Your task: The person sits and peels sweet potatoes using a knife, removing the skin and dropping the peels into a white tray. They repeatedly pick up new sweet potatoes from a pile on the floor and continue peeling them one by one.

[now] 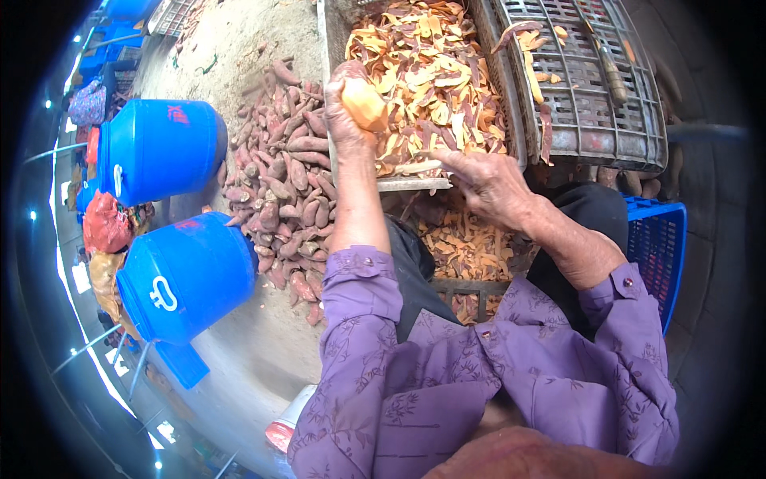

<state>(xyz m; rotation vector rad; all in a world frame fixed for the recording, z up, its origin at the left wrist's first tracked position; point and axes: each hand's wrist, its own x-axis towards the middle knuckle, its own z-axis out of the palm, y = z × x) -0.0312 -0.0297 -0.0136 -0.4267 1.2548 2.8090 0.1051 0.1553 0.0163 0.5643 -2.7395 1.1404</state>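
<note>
My left hand [342, 117] grips a partly peeled sweet potato [363, 105], orange flesh bared at one side and reddish skin on the far end. It is over the left side of a crate full of orange and purple peelings [443, 78]. To the right, near the crate's front edge, my right hand [488, 182] is closed on the pale handle of a tool [419, 167]; the tool's working end cannot be made out. Below the hands, between my knees, more peelings [467, 245] lie at a lower level.
Unpeeled sweet potatoes [293, 179] are heaped on the floor at left, beside two blue plastic barrels [164, 149]. An upturned grey plastic crate [586, 120] at right bears peel strips and a wooden-handled tool [613, 81]. A blue plastic basket [676, 257] stands by my right knee.
</note>
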